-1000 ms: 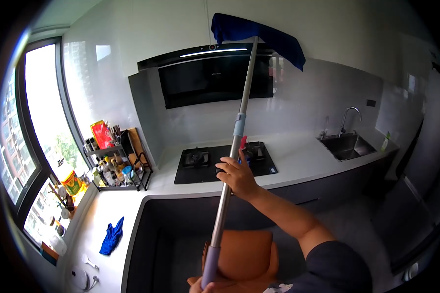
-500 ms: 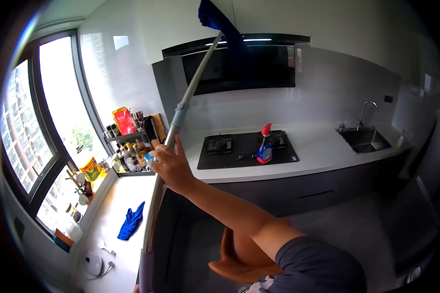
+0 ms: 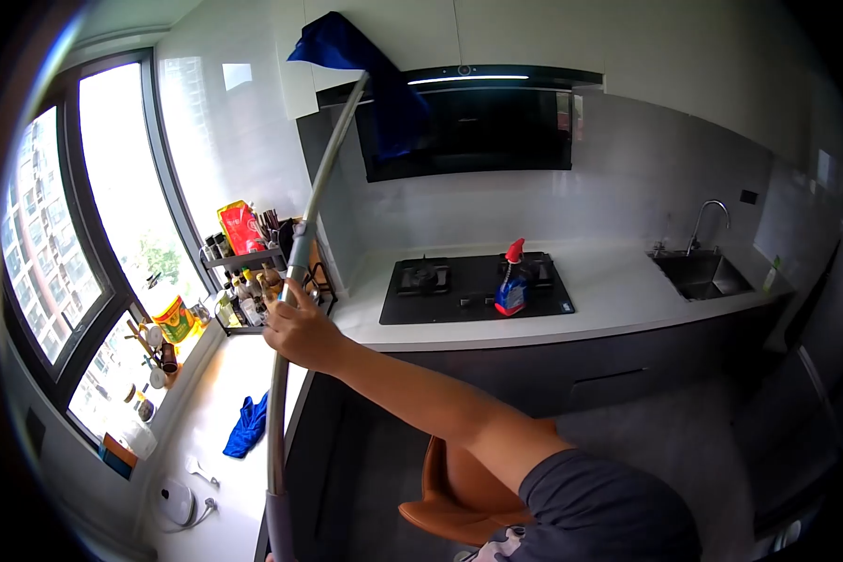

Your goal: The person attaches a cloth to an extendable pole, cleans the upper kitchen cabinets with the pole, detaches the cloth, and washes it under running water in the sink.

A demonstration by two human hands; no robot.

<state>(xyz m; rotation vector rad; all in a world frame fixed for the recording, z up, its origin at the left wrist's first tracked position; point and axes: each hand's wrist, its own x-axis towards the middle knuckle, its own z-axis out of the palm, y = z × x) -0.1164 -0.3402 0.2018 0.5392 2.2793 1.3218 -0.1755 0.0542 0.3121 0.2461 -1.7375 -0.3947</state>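
My right hand (image 3: pixel 300 330) is closed around a long grey telescopic pole (image 3: pixel 323 173), its arm reaching in from the lower right. At the pole's top hangs a blue cloth (image 3: pixel 347 47), spread before the white upper cabinets and the left part of the dark range hood (image 3: pixel 478 136). Only a sliver of my left hand (image 3: pixel 271 558) shows at the bottom edge, against the pole's thick grey handle; its fingers are mostly hidden. A second blue cloth (image 3: pixel 247 427) lies crumpled on the left counter, beside the pole.
A spray bottle (image 3: pixel 510 281) with a red head stands on the black gas hob (image 3: pixel 412 304). The sink (image 3: pixel 707 275) is at the right. Bottles fill a rack (image 3: pixel 244 258) in the corner near the window. A brown chair (image 3: pixel 459 487) stands below my arm.
The pole's top has swung left, carrying the blue cloth left and slightly down, and the cloth now hangs wider. My right hand has shifted left and a little lower with it.
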